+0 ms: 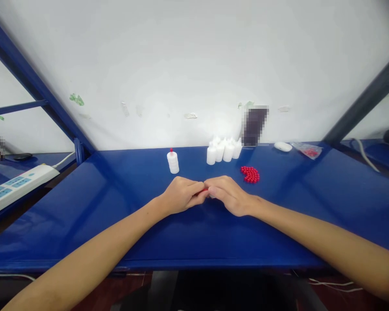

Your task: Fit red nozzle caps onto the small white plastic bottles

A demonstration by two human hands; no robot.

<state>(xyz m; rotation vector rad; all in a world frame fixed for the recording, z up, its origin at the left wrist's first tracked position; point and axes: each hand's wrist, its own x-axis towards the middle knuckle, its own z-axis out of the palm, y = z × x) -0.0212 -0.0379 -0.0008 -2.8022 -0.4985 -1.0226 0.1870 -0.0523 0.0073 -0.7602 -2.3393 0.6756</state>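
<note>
Over the blue bench (240, 242), fingers of the left hand (181, 194) pinch a small red cap (205, 189) beside the right hand (229, 195), whose curled fingers (218, 193) hide any grip.

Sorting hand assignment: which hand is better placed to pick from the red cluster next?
Likely the right hand: the red cluster lies just beyond it, while the left hand is farther away. Both hands meet at a small red piece.

table (194, 242) blue | bottles (225, 151) white | lone bottle (173, 164) white, tip (171, 150) red | loose caps (251, 175) red | power strip (43, 175) white, sockets (18, 182) blue
</note>
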